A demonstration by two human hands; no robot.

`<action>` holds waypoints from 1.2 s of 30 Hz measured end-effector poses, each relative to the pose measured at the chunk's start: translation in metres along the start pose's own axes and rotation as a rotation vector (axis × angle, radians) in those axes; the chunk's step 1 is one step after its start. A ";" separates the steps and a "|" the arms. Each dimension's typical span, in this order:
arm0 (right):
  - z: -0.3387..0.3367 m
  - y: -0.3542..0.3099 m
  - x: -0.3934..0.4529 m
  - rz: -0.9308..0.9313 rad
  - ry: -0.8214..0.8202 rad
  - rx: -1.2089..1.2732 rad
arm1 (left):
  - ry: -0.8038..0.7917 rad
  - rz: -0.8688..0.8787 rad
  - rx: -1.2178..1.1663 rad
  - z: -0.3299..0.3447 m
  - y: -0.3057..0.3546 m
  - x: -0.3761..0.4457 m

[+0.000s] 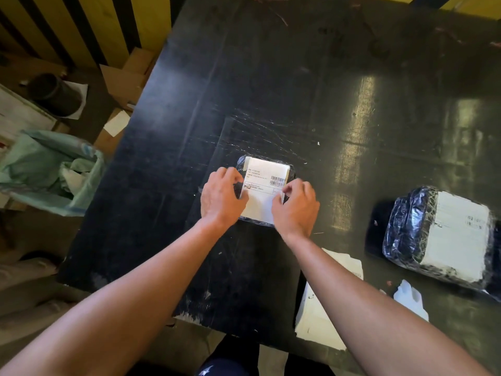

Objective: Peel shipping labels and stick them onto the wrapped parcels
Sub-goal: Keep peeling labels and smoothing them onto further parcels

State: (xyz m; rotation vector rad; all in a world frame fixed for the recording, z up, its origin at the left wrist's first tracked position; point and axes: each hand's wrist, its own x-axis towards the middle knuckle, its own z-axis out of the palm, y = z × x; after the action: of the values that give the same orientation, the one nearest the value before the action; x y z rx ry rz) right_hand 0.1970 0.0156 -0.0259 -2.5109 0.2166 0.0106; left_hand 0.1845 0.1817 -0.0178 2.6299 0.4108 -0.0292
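Observation:
A small parcel wrapped in black plastic [240, 164] lies in the middle of the black table [271, 90]. A white shipping label [264, 183] with a barcode covers its top. My left hand [221, 198] presses the label's left edge with bent fingers. My right hand [296, 203] pinches the label's right edge near the barcode. Farther right lies a second, larger black-wrapped parcel [406, 234], and it bears its own white label [455, 237].
A stack of white label sheets [320, 318] sits at the near table edge under my right forearm. A scrap of white backing paper [409, 297] lies beside it. A green-lined waste bin [51, 172] and cardboard boxes [127, 80] stand on the floor at left.

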 end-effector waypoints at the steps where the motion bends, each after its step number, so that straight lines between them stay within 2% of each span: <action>1: 0.002 0.000 -0.007 -0.185 -0.012 -0.052 | -0.007 0.160 0.046 0.002 -0.008 -0.005; 2: 0.001 0.005 -0.013 -0.326 -0.059 -0.085 | -0.054 0.289 0.083 0.006 -0.013 -0.011; 4: 0.002 0.015 -0.025 -0.482 -0.208 -0.144 | -0.203 0.399 0.117 0.014 -0.020 -0.026; 6: 0.003 0.022 -0.034 -0.512 -0.329 -0.228 | -0.321 0.417 0.149 0.018 -0.025 -0.038; 10: 0.008 0.014 -0.016 -0.461 -0.440 -0.378 | -0.384 0.408 0.168 0.022 -0.027 -0.044; 15: 0.005 -0.003 0.020 -0.439 -0.477 -0.474 | -0.392 0.384 0.134 0.023 -0.029 -0.042; 20: -0.012 0.016 0.035 -0.332 -0.458 -0.542 | -0.416 0.378 0.129 0.023 -0.033 -0.038; 24: -0.018 0.004 0.021 -0.530 -0.544 -0.538 | -0.429 0.365 0.105 0.021 -0.031 -0.039; 26: -0.014 0.000 0.010 -0.550 -0.599 -0.537 | -0.442 0.352 0.085 0.019 -0.030 -0.038; 34: -0.035 0.028 0.012 -0.416 -0.499 -0.618 | -0.460 0.352 0.115 0.017 -0.030 -0.035; 36: -0.036 0.025 0.003 -0.440 -0.488 -0.585 | -0.467 0.334 0.091 0.018 -0.028 -0.037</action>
State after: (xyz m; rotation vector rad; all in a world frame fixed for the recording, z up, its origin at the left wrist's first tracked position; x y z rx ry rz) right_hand 0.1946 -0.0255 -0.0111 -2.9674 -0.6217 0.5741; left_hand 0.1422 0.1870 -0.0429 2.6322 -0.1927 -0.5498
